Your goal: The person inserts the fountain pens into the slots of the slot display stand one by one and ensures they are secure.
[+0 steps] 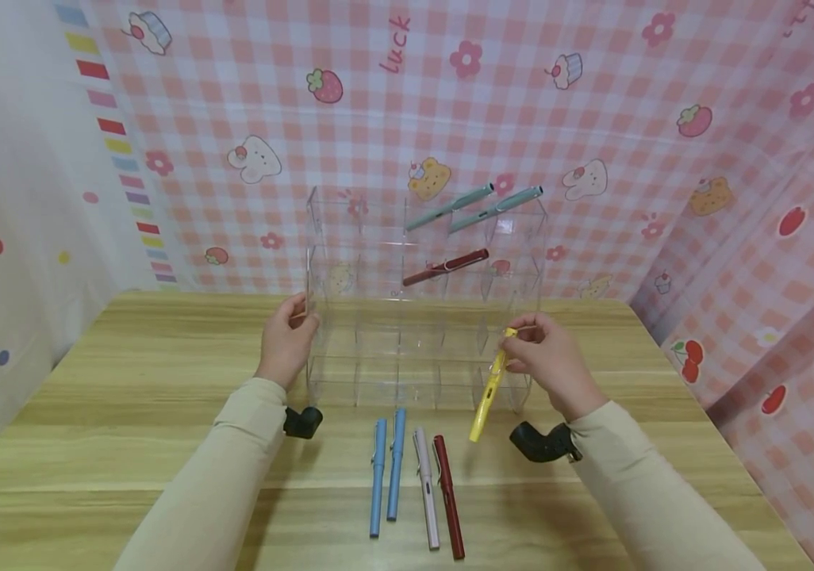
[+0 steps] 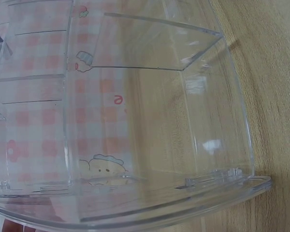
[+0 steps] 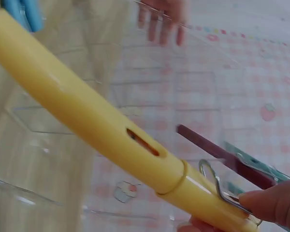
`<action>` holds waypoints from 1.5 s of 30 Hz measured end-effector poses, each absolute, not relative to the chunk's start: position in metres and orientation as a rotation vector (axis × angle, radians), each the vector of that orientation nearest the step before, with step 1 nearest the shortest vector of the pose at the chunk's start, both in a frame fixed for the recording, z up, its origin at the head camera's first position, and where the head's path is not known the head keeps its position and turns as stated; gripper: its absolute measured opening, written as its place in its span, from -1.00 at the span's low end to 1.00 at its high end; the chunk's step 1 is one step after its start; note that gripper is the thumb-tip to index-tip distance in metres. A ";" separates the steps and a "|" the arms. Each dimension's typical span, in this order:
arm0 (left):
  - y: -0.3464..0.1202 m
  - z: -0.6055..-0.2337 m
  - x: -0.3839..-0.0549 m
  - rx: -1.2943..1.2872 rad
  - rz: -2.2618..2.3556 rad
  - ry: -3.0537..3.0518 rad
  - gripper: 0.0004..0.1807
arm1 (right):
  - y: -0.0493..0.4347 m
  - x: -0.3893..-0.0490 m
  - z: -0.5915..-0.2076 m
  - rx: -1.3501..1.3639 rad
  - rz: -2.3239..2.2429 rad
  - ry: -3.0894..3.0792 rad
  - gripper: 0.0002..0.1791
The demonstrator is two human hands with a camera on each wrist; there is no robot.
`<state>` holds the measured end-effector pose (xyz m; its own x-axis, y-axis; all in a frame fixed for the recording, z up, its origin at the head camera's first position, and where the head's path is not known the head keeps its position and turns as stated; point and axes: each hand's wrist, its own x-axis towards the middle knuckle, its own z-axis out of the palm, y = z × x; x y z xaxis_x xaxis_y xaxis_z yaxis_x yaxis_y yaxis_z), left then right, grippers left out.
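A yellow capped pen slants down from my right hand, which pinches it at its clip end in front of the rack's lower right. In the right wrist view the pen's slotted barrel crosses the picture, with the thumb over the clip. The rack is clear plastic, divided into small compartments. Its left side has my left hand against it, fingers extended along the panel. Two green pens lie slanted in the top row, a dark red pen in the row below.
On the wooden table before the rack lie two blue pens, a pale lilac pen and another dark red pen. Behind the rack hangs a pink checked cloth. Black wrist mounts stick out inward from both sleeves.
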<state>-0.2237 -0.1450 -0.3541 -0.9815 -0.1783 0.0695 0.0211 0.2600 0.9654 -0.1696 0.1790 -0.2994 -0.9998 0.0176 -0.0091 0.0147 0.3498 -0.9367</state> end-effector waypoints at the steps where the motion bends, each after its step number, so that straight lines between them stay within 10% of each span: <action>1: -0.145 -0.354 -0.224 0.149 -1.812 -2.357 -0.45 | 0.180 -0.170 -0.297 -0.042 1.801 -2.559 -0.65; 45: -0.147 -0.356 -0.226 0.143 -1.815 -2.355 -0.45 | 0.190 -0.211 -0.244 -0.237 2.104 -1.438 -0.77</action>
